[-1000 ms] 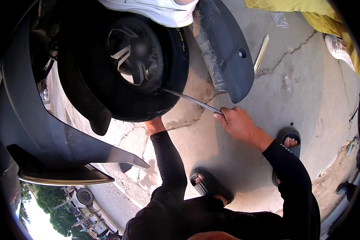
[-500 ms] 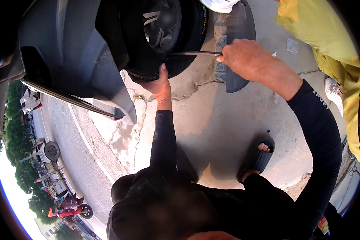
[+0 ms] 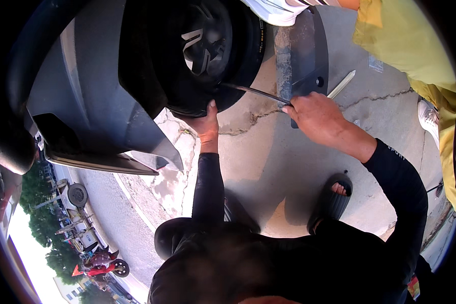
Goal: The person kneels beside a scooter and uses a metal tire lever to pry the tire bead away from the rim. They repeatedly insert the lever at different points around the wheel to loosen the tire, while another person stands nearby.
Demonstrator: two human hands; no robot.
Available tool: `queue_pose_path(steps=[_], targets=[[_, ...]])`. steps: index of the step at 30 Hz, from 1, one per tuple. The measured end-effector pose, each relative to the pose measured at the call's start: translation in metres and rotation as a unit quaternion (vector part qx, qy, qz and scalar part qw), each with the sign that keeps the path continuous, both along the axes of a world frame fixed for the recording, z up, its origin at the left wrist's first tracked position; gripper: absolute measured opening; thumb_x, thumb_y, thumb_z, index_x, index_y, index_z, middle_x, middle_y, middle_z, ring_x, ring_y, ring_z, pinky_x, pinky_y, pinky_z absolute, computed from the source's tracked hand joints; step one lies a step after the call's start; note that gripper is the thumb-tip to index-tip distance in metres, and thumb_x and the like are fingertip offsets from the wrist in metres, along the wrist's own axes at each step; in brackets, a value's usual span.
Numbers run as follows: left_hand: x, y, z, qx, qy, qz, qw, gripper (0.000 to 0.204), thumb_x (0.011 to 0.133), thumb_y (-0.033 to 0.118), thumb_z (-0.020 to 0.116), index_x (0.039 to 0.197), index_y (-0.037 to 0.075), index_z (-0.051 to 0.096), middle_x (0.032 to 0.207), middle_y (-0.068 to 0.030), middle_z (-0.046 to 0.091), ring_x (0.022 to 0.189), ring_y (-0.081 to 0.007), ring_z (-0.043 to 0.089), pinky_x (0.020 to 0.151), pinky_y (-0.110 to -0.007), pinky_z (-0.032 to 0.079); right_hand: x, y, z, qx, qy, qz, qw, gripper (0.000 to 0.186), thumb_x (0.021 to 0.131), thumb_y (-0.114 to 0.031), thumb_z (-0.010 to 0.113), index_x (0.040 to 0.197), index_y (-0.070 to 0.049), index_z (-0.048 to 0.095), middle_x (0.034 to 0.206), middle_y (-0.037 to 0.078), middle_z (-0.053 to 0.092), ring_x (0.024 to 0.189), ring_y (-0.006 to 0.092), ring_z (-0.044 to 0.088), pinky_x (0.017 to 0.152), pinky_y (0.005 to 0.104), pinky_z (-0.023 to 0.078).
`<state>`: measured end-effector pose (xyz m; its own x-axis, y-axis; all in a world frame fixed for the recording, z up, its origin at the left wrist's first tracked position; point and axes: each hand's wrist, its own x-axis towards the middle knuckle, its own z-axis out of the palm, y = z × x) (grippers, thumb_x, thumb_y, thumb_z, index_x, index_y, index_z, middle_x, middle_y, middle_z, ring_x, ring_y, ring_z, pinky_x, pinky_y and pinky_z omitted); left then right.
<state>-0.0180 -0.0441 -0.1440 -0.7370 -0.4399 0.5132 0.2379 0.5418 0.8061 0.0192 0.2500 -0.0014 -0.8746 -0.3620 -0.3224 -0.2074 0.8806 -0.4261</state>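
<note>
– Where's the rod (image 3: 256,92)?
– Right hand (image 3: 316,115) has its grip clamped around one end; the tip sits against the tyre (image 3: 248,50).
– And the left hand (image 3: 206,124)?
– Fingers pressed flat on the tyre's lower edge, above the concrete floor (image 3: 268,162).

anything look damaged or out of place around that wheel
Yes. The concrete ground is cracked below the tyre, and a dark bumper-like panel lies loose beside it. The right hand pushes a thin metal rod at the tyre's edge; the left hand steadies it.
</note>
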Motion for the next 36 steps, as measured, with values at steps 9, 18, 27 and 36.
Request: queue_pose_path(steps=[9, 18, 27, 36], targets=[[0.008, 0.009, 0.005, 0.019, -0.021, -0.011, 1.0, 0.121, 0.064, 0.033, 0.087, 0.147, -0.003, 0.006, 0.148, -0.0224, 0.026, 0.138, -0.0316, 0.031, 0.117, -0.041, 0.021, -0.069, 0.002, 0.018, 0.189, 0.358, 0.204, 0.891, 0.012, 0.084, -0.013, 0.064, 0.093, -0.007, 0.069, 0.081, 0.007, 0.068, 0.078, 0.0202, 0.069, 0.066, 0.0338, 0.055], [0.01, 0.013, 0.013, -0.007, -0.072, -0.015, 0.997, 0.125, 0.063, 0.032, 0.089, 0.148, -0.005, 0.005, 0.15, -0.0234, 0.024, 0.141, -0.0321, 0.027, 0.119, -0.039, 0.017, -0.134, -0.063, 0.069, 0.128, 0.579, 0.474, 0.651, 0.02, 0.077, -0.018, 0.059, 0.065, -0.012, 0.073, 0.073, 0.004, 0.071, 0.07, 0.0195, 0.067, 0.062, 0.0321, 0.053], [0.018, 0.006, 0.039, 0.035, -0.132, 0.007, 0.991, 0.128, 0.062, 0.038, 0.09, 0.148, -0.006, 0.006, 0.152, -0.0232, 0.022, 0.142, -0.031, 0.024, 0.119, -0.038, 0.017, -0.036, 0.041, 0.099, 0.268, 0.336, 0.201, 0.88, 0.007, 0.078, -0.008, 0.066, 0.078, -0.01, 0.073, 0.074, 0.008, 0.069, 0.073, 0.021, 0.07, 0.063, 0.0326, 0.054], [0.021, -0.011, 0.009, 0.557, -0.064, -0.22, 0.798, 0.077, 0.098, 0.064, 0.032, 0.154, 0.013, 0.022, 0.159, -0.0025, 0.025, 0.145, -0.0234, 0.025, 0.119, -0.041, 0.019, -0.034, 0.043, 0.036, 0.216, 0.351, 0.172, 0.895, 0.017, 0.079, -0.003, 0.062, 0.095, 0.001, 0.063, 0.081, 0.014, 0.065, 0.078, 0.0265, 0.07, 0.065, 0.0344, 0.055]])
